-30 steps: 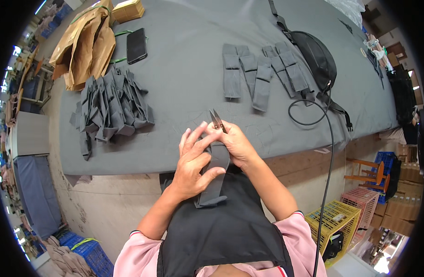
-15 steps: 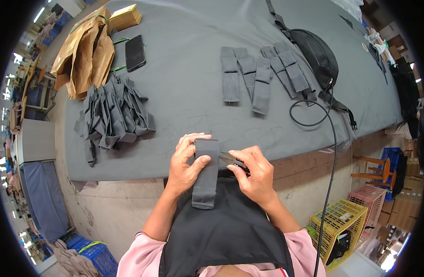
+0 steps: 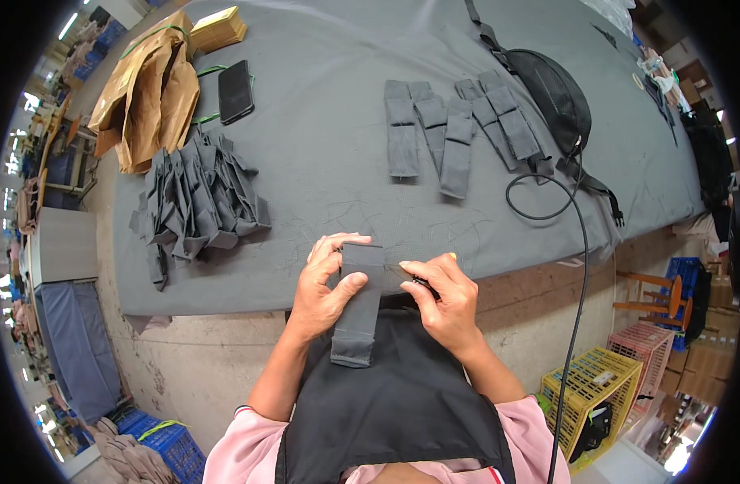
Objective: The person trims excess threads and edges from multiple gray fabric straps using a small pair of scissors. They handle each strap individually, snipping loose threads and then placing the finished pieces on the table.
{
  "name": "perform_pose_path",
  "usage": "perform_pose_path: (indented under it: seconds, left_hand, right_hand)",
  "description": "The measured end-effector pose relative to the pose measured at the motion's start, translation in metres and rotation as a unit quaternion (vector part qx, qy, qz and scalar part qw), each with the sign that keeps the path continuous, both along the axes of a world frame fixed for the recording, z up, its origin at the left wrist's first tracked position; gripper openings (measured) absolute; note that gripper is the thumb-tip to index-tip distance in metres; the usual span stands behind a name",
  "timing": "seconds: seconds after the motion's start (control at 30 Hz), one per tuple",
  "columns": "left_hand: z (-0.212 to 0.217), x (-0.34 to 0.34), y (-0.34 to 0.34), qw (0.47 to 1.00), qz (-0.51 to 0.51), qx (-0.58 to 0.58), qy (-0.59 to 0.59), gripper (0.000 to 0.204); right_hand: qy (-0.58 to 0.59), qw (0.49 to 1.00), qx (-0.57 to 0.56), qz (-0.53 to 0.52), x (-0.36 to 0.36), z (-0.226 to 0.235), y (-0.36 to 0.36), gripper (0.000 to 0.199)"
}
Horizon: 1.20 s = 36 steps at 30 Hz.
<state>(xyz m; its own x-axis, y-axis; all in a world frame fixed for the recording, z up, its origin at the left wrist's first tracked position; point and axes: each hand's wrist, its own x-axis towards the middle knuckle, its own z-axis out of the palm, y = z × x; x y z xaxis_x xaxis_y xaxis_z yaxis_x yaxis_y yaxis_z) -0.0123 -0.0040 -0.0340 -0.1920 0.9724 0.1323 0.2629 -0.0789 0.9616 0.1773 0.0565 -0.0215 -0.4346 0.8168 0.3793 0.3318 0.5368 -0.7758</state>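
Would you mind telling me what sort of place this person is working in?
Probably a sewing or bag-making workshop: a long grey cloth-covered worktable carries a heap of dark grey fabric pieces and a row of finished grey fabric strips, with coloured plastic crates on the floor.

Brown paper bags (image 3: 148, 89) at table's far left, flat tan box (image 3: 216, 28) behind, dark phone screen (image 3: 235, 91) beside them

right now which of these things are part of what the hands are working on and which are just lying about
In the work:
- left hand and right hand, both gripping the grey fabric strip
- pile of dark fabric pieces
- finished-looking grey strips laid in a row

Lying about:
- black phone
- brown paper bag
- black waist bag
- black cable
- grey table cover
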Motion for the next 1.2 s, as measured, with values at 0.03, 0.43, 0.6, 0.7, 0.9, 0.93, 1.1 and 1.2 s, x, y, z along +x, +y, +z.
perform_pose_path:
  seconds: [0.03,0.43,0.6,0.7,0.9,0.93,1.1,1.2]
  left_hand:
    - [0.000,-0.001,0.000,1.000,-0.005,0.002,0.006,0.031]
    - [0.003,-0.007,-0.001,0.994,-0.082,-0.010,0.065,0.033]
    - [0.003,-0.008,-0.002,0.993,-0.090,-0.004,0.071,0.041]
    - [0.003,-0.007,-0.002,0.993,-0.085,0.000,0.082,0.040]
    - [0.005,-0.004,-0.002,0.994,-0.075,-0.007,0.084,0.042]
    - [0.005,-0.004,-0.002,0.993,-0.076,-0.005,0.086,0.042]
    - [0.003,-0.004,-0.001,0.992,-0.075,0.006,0.106,0.044]
    - [0.001,-0.004,-0.002,0.992,-0.072,-0.009,0.103,0.045]
  right_hand:
    - [0.016,1.000,-0.021,-0.007,0.000,0.003,-0.001,0.024]
    - [-0.017,0.989,-0.104,0.104,-0.005,0.020,0.015,0.022]
    - [-0.069,0.987,-0.074,0.124,-0.009,0.020,0.018,0.020]
    - [-0.069,0.989,-0.056,0.115,-0.009,0.015,0.016,0.019]
    - [-0.008,0.994,-0.093,0.053,-0.006,0.012,0.007,0.019]
    - [-0.015,0.994,-0.090,0.061,-0.007,0.013,0.008,0.019]
    - [-0.055,0.993,-0.063,0.081,-0.008,0.014,0.011,0.021]
    - [-0.076,0.994,0.035,0.077,-0.008,0.013,0.010,0.022]
